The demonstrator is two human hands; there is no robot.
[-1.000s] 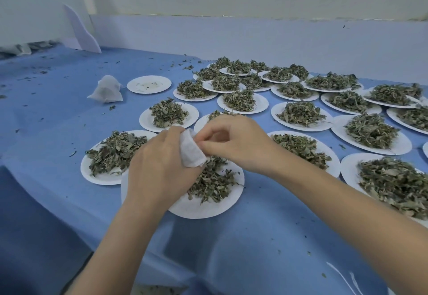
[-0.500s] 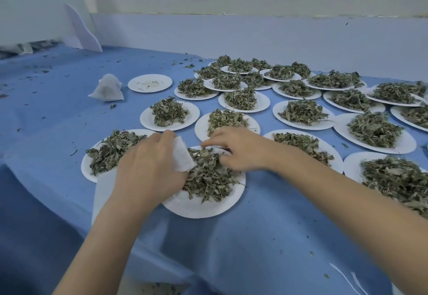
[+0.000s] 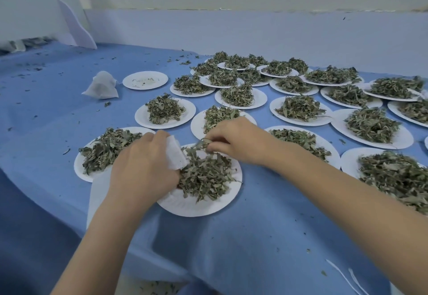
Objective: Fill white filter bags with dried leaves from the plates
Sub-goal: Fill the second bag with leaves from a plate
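Two bare hands over nearest plate (image 3: 196,206) at front edge of blue-covered table (image 3: 254,236). Left hand (image 3: 143,167) curled closed around white filter bag (image 3: 175,155); only upper part of bag showing, sticking out past thumb side, long axis tilted up and away toward far left, lower corner just touching dried leaves (image 3: 206,176) heaped on that plate. Which end of bag is the mouth: cannot tell, rest buried in palm. Right hand (image 3: 236,141) half closed, fingertips (image 3: 209,147) pinched on a small tuft of leaves at far edge of heap, just right of bag.

Compared with half a second back: right hand risen slightly off heap, pinch of leaves now visible between fingers; left hand and bag in much the same spot. One second back, both hands together at bag above plate, right fingers at its top.

Second filter bag (image 3: 102,85), puffed and closed, lying well apart at far left beside nearly empty plate (image 3: 145,80) holding only crumbs. Many other leaf-laden plates spread to right, farthest ones overlapping and hard to separate; rightmost cut off by frame edge. Left plate (image 3: 81,162) partly hidden behind left hand.
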